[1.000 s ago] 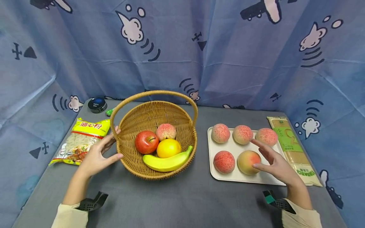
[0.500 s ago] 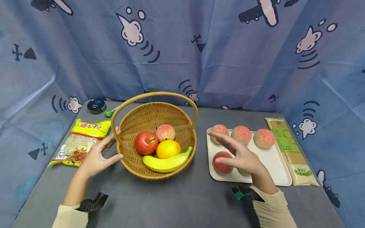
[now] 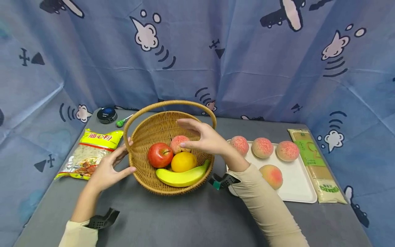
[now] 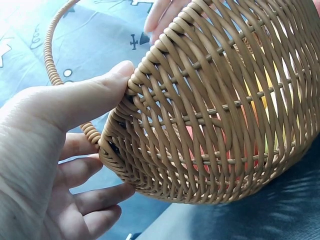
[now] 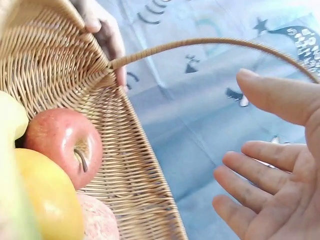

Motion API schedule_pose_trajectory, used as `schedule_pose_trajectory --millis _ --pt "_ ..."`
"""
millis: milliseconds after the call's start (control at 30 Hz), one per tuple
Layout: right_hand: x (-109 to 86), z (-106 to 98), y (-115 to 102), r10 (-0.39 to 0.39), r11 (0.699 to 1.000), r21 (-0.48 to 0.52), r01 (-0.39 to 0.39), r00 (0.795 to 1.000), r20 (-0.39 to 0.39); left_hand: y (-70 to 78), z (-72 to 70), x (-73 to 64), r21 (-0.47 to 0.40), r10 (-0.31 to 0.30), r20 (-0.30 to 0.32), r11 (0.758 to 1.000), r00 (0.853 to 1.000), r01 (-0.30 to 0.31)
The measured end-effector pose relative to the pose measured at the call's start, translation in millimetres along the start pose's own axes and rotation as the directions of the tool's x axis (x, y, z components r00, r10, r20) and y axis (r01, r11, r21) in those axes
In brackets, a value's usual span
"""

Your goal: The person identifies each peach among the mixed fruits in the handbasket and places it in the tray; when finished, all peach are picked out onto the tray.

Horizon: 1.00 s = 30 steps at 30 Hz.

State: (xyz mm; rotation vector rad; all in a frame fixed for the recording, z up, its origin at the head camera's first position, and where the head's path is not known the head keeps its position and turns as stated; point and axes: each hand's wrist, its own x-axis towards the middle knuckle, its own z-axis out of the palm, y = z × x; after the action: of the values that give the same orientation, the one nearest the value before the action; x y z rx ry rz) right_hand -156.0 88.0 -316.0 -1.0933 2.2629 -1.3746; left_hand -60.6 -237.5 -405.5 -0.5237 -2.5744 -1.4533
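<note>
My left hand [image 3: 108, 169] holds the left side of a wicker basket [image 3: 148, 128], its thumb on the rim and its fingers by the handle's base. Over the basket's right part hovers my right hand [image 3: 206, 139], thumb and fingers apart; in the right wrist view its palm shows with nothing in it. Inside the basket lie a red apple [image 3: 159, 155], a pink peach [image 3: 176, 144] partly behind the right thumb, a yellow-orange round fruit [image 3: 184, 162] and a banana [image 3: 182, 177].
To the right stands a white tray [image 3: 297, 183] with peaches [image 3: 262, 148], partly covered by the right forearm. Beyond it lies a flat noodle packet [image 3: 314, 161]. At left are a yellow pasta bag [image 3: 89, 154], a dark round tin [image 3: 106, 115] and a small green item [image 3: 120, 123].
My right hand has moved left from the tray, over the peaches, to above the basket. My left hand has stayed at the basket's left side. The basket's contents look the same.
</note>
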Motion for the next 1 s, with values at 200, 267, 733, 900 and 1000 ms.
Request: schedule_pose_trajectory --millis 200,267,733,900,1000 --pt "35.6 6.4 11.3 0.101 0.994 0.031 -0.101 0.995 0.008 1.5 -0.7 1.3 0.002 0.004 0.003 1.0 1.0 -0.004" --pt "43.1 8.1 17.0 0.122 0.991 0.05 -0.122 0.992 0.014 1.8 -0.7 1.8 -0.004 0.007 0.004 1.0 1.0 -0.007" --pt "55.5 20.0 59.0 0.322 0.941 0.076 -0.329 0.943 0.087 1.8 2.4 -2.3 -0.01 0.062 -0.013 0.998 0.998 -0.062" --pt "54.2 21.0 66.0 0.385 0.919 0.046 -0.392 0.916 0.114 2.4 2.4 -1.4 0.008 0.026 -0.002 1.0 1.0 -0.026" --pt "55.5 20.1 67.4 0.416 0.905 0.036 -0.423 0.901 0.121 2.3 1.8 0.3 0.015 0.014 -0.003 1.0 1.0 -0.014"
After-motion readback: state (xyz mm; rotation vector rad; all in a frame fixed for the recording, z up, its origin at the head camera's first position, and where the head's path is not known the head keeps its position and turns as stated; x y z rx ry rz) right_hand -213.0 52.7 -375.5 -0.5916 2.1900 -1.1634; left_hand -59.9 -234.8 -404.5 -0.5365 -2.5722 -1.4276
